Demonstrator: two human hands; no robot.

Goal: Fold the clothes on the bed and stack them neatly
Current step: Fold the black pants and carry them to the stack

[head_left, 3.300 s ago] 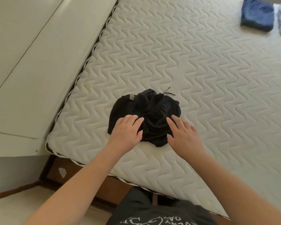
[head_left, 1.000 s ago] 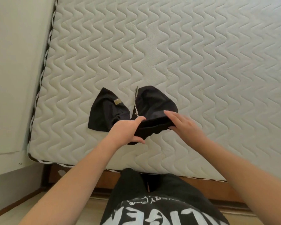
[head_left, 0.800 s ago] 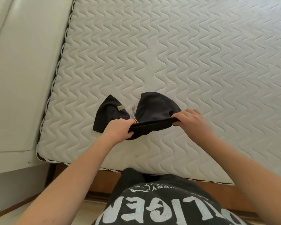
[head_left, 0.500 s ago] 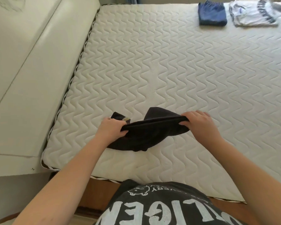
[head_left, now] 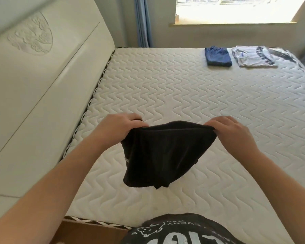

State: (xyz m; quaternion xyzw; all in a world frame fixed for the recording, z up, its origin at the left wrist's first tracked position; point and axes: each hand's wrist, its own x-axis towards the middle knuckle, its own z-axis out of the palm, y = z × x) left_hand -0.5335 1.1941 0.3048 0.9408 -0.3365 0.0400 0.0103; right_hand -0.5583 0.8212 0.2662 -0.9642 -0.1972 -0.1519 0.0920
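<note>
I hold black shorts [head_left: 165, 154] up above the mattress [head_left: 183, 95], my left hand [head_left: 121, 126] pinching one end of the waistband and my right hand [head_left: 231, 132] pinching the other. The cloth hangs loose below my grip, clear of the bed, not yet folded. Well apart, at the far side near the window [head_left: 236, 9], lie blue shorts [head_left: 218, 56] and, just beside them, a white shirt [head_left: 253, 56]; both look folded, though they are small from here. They lie side by side, so stacking appears undone.
</note>
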